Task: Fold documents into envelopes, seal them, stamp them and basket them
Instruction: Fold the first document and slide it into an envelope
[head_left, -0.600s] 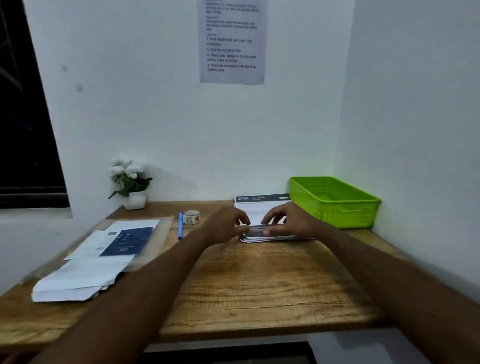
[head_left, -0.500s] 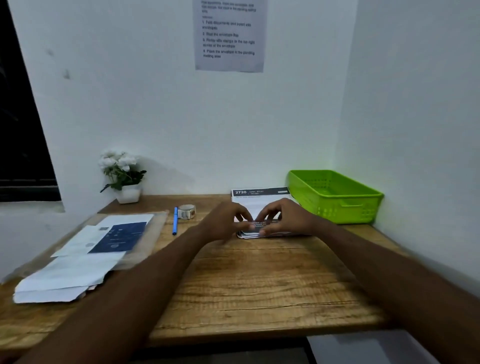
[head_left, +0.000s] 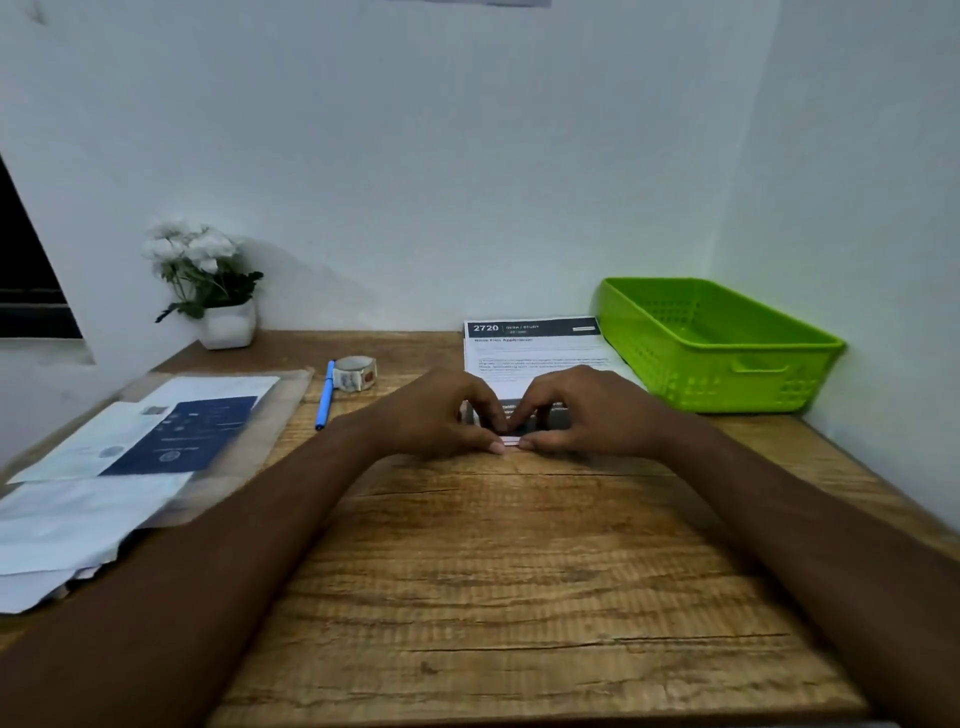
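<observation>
A stack of printed documents (head_left: 535, 353) with a dark header lies at the back of the wooden desk (head_left: 519, 571). My left hand (head_left: 436, 413) and my right hand (head_left: 587, 410) sit side by side on its near edge, fingers curled, thumbs and fingertips pinching the edge of the top sheet. The near part of the stack is hidden under both hands. A green plastic basket (head_left: 727, 374) stands just right of the stack. A roll of stamps (head_left: 356, 373) lies left of it.
A blue pen (head_left: 325, 395) lies beside the roll. White envelopes and a dark blue sheet in a clear sleeve (head_left: 156, 441) cover the desk's left side. A potted white flower (head_left: 208, 280) stands at the back left. Walls close in behind and on the right.
The camera has tilted down and come closer. Both hands stay on the near edge of the stack, fingertips drawn closer together.
</observation>
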